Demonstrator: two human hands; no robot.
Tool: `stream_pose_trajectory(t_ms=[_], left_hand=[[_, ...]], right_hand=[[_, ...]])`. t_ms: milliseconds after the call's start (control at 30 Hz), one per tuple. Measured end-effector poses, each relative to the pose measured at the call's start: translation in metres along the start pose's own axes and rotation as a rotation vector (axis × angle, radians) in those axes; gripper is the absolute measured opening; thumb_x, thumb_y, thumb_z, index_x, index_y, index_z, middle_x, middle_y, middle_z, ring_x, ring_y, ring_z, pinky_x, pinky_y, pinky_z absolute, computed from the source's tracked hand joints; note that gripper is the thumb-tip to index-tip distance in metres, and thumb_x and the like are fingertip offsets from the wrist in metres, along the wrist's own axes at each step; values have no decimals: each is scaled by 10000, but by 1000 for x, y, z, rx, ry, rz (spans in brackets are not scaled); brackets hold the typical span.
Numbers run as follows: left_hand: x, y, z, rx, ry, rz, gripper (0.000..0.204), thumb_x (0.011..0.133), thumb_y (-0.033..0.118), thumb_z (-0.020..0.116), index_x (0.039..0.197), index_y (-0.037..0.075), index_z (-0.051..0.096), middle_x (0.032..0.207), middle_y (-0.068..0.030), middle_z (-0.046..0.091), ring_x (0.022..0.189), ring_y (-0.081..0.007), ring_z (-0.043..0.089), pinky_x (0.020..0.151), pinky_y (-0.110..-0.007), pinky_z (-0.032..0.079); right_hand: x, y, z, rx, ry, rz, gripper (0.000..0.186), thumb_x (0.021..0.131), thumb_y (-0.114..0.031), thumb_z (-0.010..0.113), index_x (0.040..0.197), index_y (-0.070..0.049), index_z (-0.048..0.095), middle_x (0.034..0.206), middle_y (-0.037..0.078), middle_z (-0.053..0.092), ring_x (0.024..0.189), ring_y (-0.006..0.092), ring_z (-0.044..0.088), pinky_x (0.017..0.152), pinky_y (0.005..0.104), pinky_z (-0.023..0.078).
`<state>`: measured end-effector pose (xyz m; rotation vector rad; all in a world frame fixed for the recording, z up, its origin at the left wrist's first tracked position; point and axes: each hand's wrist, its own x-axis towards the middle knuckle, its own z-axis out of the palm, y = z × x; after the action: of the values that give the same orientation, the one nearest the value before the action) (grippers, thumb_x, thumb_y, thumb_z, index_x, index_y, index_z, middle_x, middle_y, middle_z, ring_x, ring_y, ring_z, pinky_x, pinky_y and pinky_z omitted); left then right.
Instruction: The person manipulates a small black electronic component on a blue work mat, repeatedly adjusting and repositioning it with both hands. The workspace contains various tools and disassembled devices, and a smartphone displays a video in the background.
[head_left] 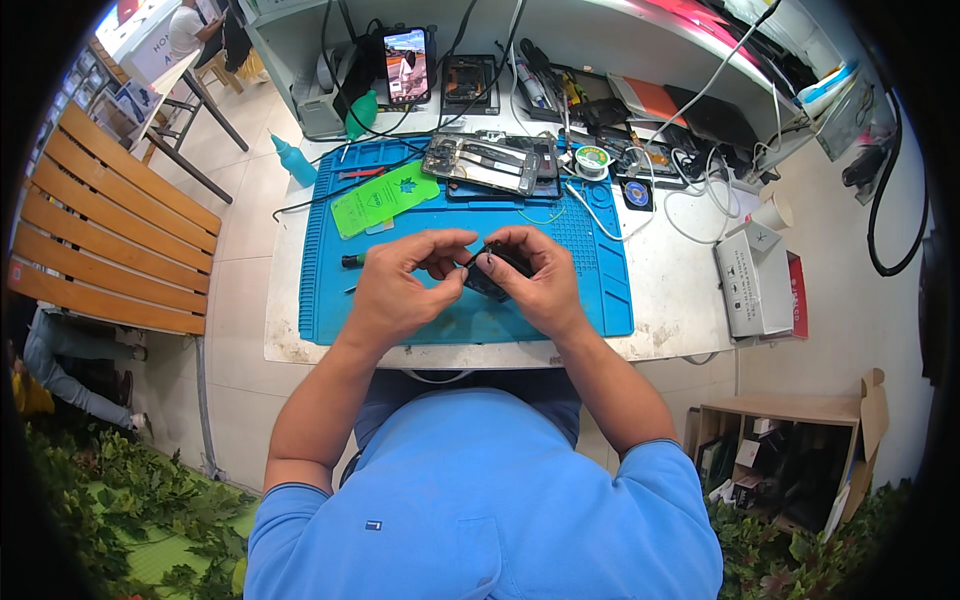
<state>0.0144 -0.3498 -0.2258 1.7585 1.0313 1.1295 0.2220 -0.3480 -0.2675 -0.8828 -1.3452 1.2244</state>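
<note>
Over the near part of the blue work mat (590, 315), my right hand (545, 285) grips a small black flat piece that looks like a phone part (484, 288). Its thumb lies on the near face and the fingers go behind. My left hand (395, 290) is closed in a pinch at the left edge of this piece; whatever sits between its fingertips is too small to make out. Just left of that hand, a dark tool handle with a green end (353, 261) pokes out. Beyond both hands lie a bright green sheet (385, 200) and an opened phone with bare innards (485, 163).
A lit phone (407, 65) stands at the back, near a green blower bulb (361, 113) and a teal bottle (292, 160). A solder spool (591, 160), tools and loose cables crowd the back right. A white box (755, 285) sits at the right edge.
</note>
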Motion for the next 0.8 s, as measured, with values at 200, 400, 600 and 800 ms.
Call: stream_pose_trajectory(t_ms=[200,400,600,800], left_hand=[[2,2,1,25,3,18,401,814,-65,737,1206,19,746,939,-58,761,788,-77,678,747,-232,568],[3,0,0,15,-25,15,395,816,-68,723,1202,14,745,938,-53,754,788,-77,674,742,-232,564],[3,-6,-2,-51,-75,1,372,830,-76,717,1192,7,746,964,-52,739,798,-82,670,740,-231,551],[6,-6,-3,-96,-103,-27,322,841,-76,713,1148,2,766,993,-58,735,818,-86,670,746,-232,547]], right_hand=[[3,-5,-4,130,-72,76,229,949,-117,775,1103,-2,650,1009,34,705,915,78,645,836,244,524],[3,-5,-6,160,-95,99,220,954,-127,773,1094,-10,649,1005,22,689,920,73,632,843,246,513],[4,-5,-7,154,-106,112,226,950,-132,781,1087,-11,650,1004,19,689,932,73,632,854,248,512],[6,-4,-8,256,-113,133,224,943,-109,785,1097,-3,662,1026,33,705,949,83,647,878,254,520]])
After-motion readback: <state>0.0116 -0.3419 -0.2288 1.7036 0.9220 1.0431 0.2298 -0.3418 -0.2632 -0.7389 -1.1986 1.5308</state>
